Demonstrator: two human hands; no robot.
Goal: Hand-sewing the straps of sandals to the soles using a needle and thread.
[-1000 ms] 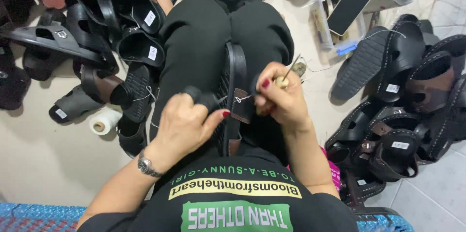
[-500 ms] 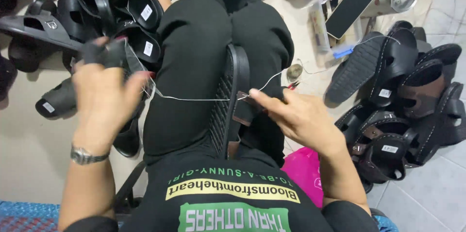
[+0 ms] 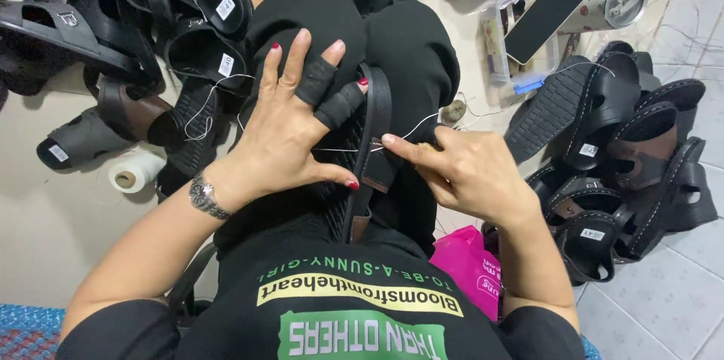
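Seen from above, a seated person in a black shirt and black trousers works on one black sandal (image 3: pixel 367 150) held edge-up between the knees.

Two hands are in view. The left hand (image 3: pixel 290 134) lies spread wide over the lap and against the sandal's left side, thumb touching its strap; two of its fingers wear black cloth sleeves, and a metal watch (image 3: pixel 204 196) sits on the wrist. The right hand (image 3: pixel 464 170) is pinched narrow on a white thread (image 3: pixel 411 131) at the sandal's right side, forefinger pressed to the strap. The thread runs on from the left hand in a loose loop to the left. Whether a needle is held cannot be told.

Just beside the right knee lies one pink plastic bag (image 3: pixel 466 263).

On the floor to the left stands one spool of white thread (image 3: pixel 134 171) beside a pile of black sandals (image 3: pixel 162 36). To the right lies a second pile of sandals (image 3: pixel 615 164), black with some brown; neither pile can be counted exactly. Farthest off, one dark phone (image 3: pixel 543 18) rests on a clear box, with one round metal lid (image 3: pixel 624 3) beside it.

Half a second earlier the left hand was raised out to the left, pulling the thread taut; now it has come back onto the sandal, and the thread hangs slack.
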